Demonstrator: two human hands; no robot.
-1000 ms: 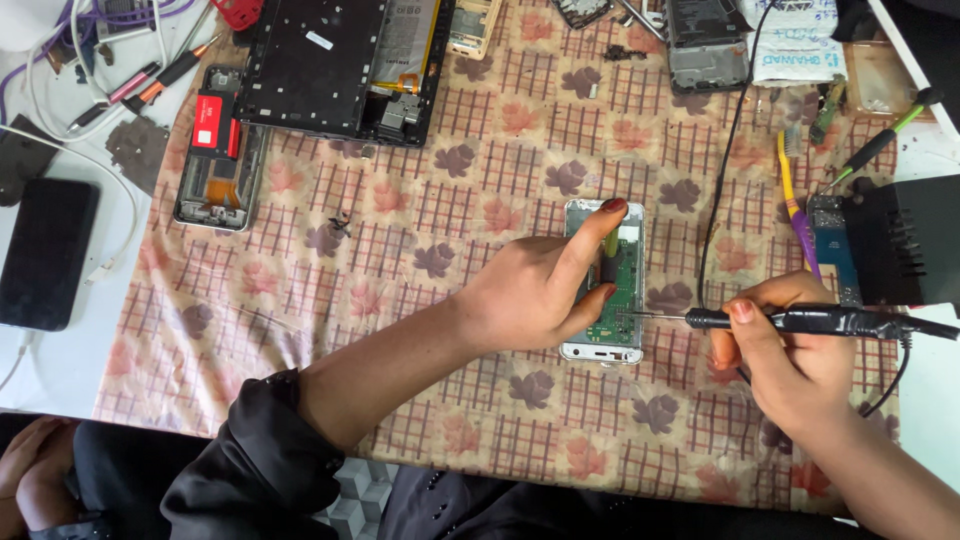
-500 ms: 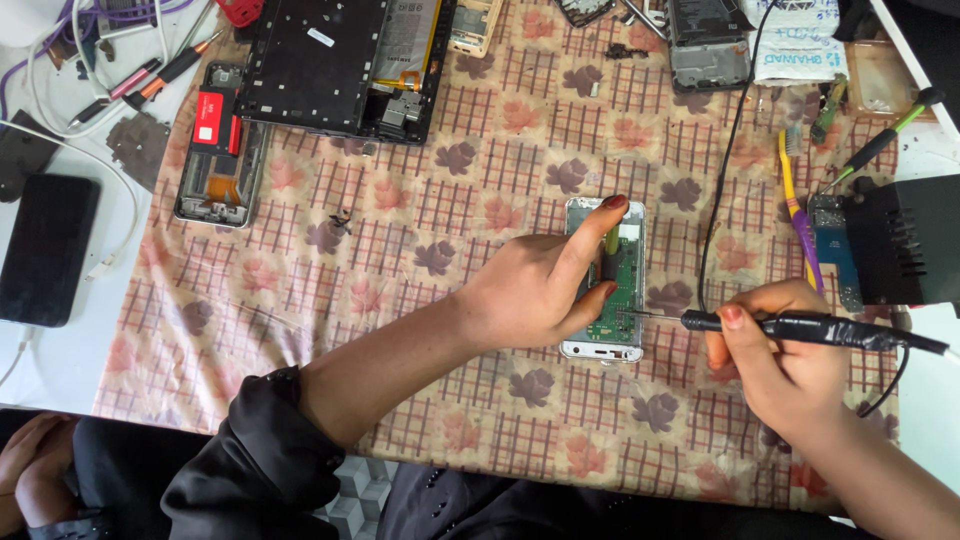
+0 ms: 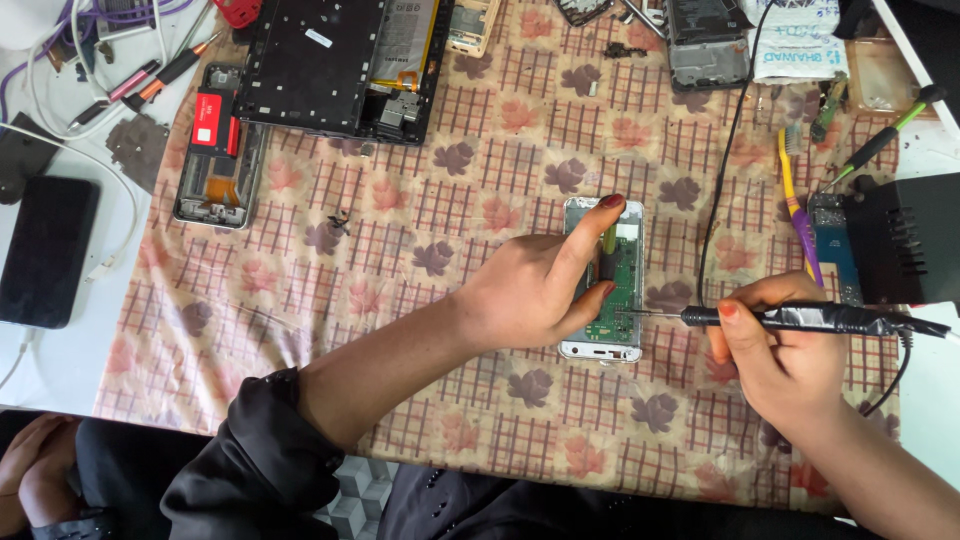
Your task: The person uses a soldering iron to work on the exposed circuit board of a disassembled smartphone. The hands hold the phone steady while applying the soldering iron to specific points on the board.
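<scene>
**A:** Status on hands?

**B:** Left hand [image 3: 535, 290] is pressed down on the opened phone [image 3: 605, 285], index finger stretched along its top-left edge, thumb on the green board [image 3: 622, 290] lower down. You're pinning it flat, not lifting it. Right hand [image 3: 785, 360] is clenched around the soldering iron [image 3: 800, 318], pen-style grip, black handle pointing right, cable [image 3: 725, 160] trailing off toward the top of the table.

**A:** Tip location?

**B:** Tip is at the lower part of the board, just beside your left thumb. Can't tell if it's actually touching a pad, too small.

**A:** Where's the phone sitting?

**B:** Centre-right of the leaf-pattern cloth [image 3: 420, 330], long axis running away from you, back cover off, board exposed.

**A:** Anything else nearby?

**B:** Black soldering station [image 3: 905, 240] at right edge w/ a yellow-purple toothbrush [image 3: 795, 200] just beside it. Stripped tablet chassis [image 3: 340, 65] top-left, another gutted phone frame [image 3: 215, 150] w/ red part next to it. Dark phone [image 3: 45, 250] lies off the cloth at far left. All well apart from your hands.
</scene>
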